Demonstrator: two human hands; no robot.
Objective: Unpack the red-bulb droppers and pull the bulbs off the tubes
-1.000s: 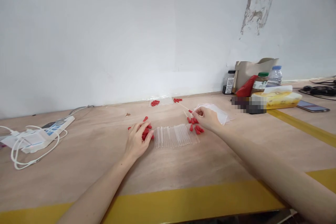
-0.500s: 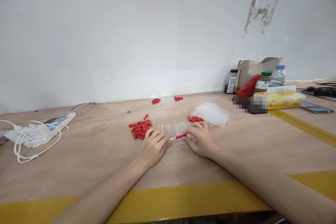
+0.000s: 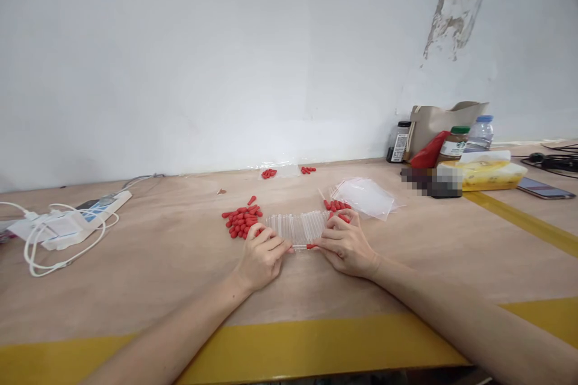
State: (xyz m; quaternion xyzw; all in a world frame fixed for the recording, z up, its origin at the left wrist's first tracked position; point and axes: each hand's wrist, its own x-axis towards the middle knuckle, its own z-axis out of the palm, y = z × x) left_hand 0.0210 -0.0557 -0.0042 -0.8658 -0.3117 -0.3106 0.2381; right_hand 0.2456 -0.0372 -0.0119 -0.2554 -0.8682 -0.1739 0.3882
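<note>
My left hand (image 3: 266,254) is closed, its fingertips pinching one end of a thin clear dropper tube (image 3: 298,247). At the tube's other end my right hand (image 3: 345,246) pinches a red rubber bulb (image 3: 310,246); how far the bulb sits over the tube I cannot tell. Just beyond the fingers lies a row of clear tubes (image 3: 293,227), side by side. A pile of red bulbs (image 3: 241,219) rests by my left hand. Several more red bulbs (image 3: 336,205) lie behind my right hand, partly hidden by its fingers.
Clear plastic bags (image 3: 365,195) lie right of the tubes. Against the wall is another bag (image 3: 286,171) with red bulbs. A power strip (image 3: 90,222) with white cables is on the left. Bottles, a tissue pack (image 3: 487,174) and a phone (image 3: 546,188) stand or lie at right.
Both hands have lowered slightly toward me with the tube and bulb. Less of the red bulb shows between them now, and the right fingers have closed in nearer to the tube.
</note>
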